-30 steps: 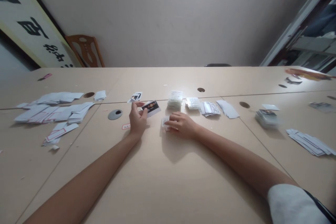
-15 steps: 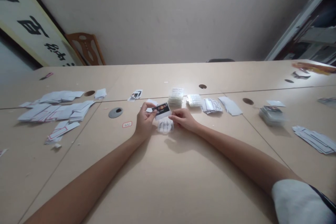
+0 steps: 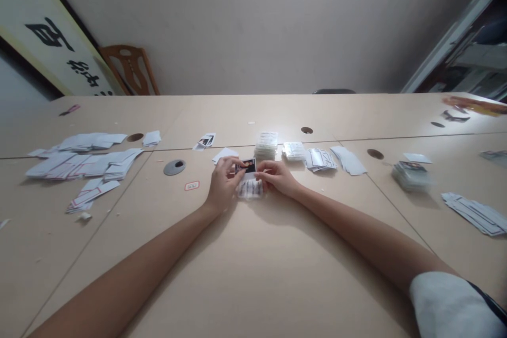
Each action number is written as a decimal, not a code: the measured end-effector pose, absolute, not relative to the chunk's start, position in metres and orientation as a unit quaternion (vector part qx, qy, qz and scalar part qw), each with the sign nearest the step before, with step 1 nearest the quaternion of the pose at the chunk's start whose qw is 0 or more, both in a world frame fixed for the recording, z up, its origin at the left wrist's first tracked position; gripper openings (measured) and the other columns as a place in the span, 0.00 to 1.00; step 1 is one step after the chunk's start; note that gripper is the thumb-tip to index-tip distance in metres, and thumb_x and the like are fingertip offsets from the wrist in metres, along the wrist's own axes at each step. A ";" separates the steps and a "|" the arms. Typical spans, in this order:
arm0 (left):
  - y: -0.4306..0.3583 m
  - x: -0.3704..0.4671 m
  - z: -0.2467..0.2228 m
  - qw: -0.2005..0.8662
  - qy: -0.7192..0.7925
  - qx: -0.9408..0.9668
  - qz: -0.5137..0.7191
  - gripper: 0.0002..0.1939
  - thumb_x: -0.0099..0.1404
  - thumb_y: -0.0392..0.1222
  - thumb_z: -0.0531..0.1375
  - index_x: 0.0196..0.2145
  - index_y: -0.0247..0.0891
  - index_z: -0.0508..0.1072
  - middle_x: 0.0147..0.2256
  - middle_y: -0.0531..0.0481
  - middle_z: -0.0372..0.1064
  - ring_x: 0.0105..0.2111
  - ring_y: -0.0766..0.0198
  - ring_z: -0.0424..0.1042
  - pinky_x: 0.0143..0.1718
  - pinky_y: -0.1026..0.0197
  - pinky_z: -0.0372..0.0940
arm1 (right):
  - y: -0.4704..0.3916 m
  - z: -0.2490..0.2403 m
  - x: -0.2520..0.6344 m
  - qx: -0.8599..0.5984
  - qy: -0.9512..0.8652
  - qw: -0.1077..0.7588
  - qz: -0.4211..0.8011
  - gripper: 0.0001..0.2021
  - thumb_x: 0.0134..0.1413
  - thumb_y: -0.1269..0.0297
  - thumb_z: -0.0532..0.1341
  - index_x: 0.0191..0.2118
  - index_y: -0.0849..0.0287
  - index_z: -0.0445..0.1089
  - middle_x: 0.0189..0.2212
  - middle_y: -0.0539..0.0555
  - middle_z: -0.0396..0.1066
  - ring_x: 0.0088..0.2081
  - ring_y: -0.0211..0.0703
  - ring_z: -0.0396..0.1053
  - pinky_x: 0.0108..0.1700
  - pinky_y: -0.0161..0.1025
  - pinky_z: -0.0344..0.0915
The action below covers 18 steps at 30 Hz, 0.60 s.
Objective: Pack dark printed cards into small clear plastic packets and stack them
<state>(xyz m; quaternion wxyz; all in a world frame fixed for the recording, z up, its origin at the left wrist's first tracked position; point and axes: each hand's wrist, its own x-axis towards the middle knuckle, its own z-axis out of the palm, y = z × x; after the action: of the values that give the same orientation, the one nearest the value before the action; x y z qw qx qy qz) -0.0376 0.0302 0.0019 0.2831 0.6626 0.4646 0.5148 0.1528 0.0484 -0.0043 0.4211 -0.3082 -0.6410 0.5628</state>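
My left hand (image 3: pixel 222 180) is closed on the left side of a photo card (image 3: pixel 250 166), a dark picture with a white border. At the card's right edge, my right hand (image 3: pixel 280 177) has thumb and forefinger pinched together on it. Just below the card, a clear plastic case (image 3: pixel 250 191) with dark printed lettering lies on the table, its upper part covered by the card. Behind the hands stands a stack of similar clear cases (image 3: pixel 266 143). A white paper card (image 3: pixel 225 154) lies beyond my left fingers.
To the right are a smaller case stack (image 3: pixel 293 151), printed slips (image 3: pixel 320 159), white cards (image 3: pixel 348 160) and stacked photo cards in clear plastic (image 3: pixel 411 175). Many white slips (image 3: pixel 85 165) spread at left. A grey cable-hole cover (image 3: pixel 175 167) and loose photos (image 3: pixel 205 141) lie nearer the middle.
The photo card has come down and straightened, from tilted above the plastic case to overlapping its upper part. My left hand has shifted slightly with it, and the white paper card behind shows more.
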 end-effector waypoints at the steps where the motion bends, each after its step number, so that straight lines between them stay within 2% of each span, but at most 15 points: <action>1: 0.029 -0.038 0.003 0.250 0.471 0.678 0.505 0.05 0.62 0.41 0.61 0.36 0.39 0.75 0.48 0.43 0.65 0.44 0.58 0.72 0.41 0.57 0.71 | 0.048 -0.004 0.153 -0.304 -0.641 0.428 0.560 0.12 0.52 0.57 0.66 0.31 0.60 0.68 0.19 0.44 0.66 0.17 0.31 0.62 0.18 0.30 0.58; 3: 0.027 -0.038 0.005 0.178 0.476 0.711 0.486 0.06 0.62 0.41 0.62 0.36 0.40 0.77 0.50 0.43 0.63 0.51 0.54 0.69 0.49 0.51 0.68 | 0.048 -0.002 0.152 -0.295 -0.645 0.440 0.552 0.11 0.52 0.58 0.67 0.30 0.60 0.69 0.21 0.45 0.66 0.18 0.31 0.63 0.19 0.30 0.59; 6: 0.025 -0.038 0.006 0.107 0.447 0.755 0.467 0.07 0.64 0.39 0.60 0.38 0.41 0.78 0.45 0.44 0.70 0.51 0.54 0.70 0.53 0.49 0.65 | 0.047 0.000 0.152 -0.285 -0.649 0.446 0.547 0.11 0.52 0.58 0.67 0.29 0.60 0.68 0.21 0.45 0.65 0.18 0.32 0.63 0.20 0.30 0.58; 11: 0.024 -0.037 0.001 0.092 0.411 0.791 0.445 0.11 0.67 0.37 0.57 0.44 0.39 0.77 0.45 0.44 0.77 0.49 0.55 0.73 0.52 0.51 0.65 | 0.047 -0.002 0.151 -0.297 -0.637 0.450 0.551 0.12 0.50 0.57 0.67 0.28 0.59 0.69 0.20 0.45 0.65 0.19 0.33 0.64 0.20 0.31 0.59; 18: 0.022 -0.036 0.002 0.065 0.407 0.807 0.424 0.10 0.68 0.40 0.56 0.41 0.39 0.77 0.41 0.44 0.79 0.44 0.54 0.76 0.48 0.52 0.67 | 0.044 -0.004 0.152 -0.344 -0.669 0.456 0.475 0.13 0.51 0.54 0.67 0.29 0.60 0.71 0.24 0.49 0.69 0.21 0.33 0.65 0.22 0.32 0.61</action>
<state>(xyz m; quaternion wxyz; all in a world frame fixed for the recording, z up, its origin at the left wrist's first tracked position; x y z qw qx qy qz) -0.0361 0.0222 0.0019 0.0649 0.8066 0.4068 0.4239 0.1518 0.0444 -0.0038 0.4561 -0.3438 -0.6692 0.4754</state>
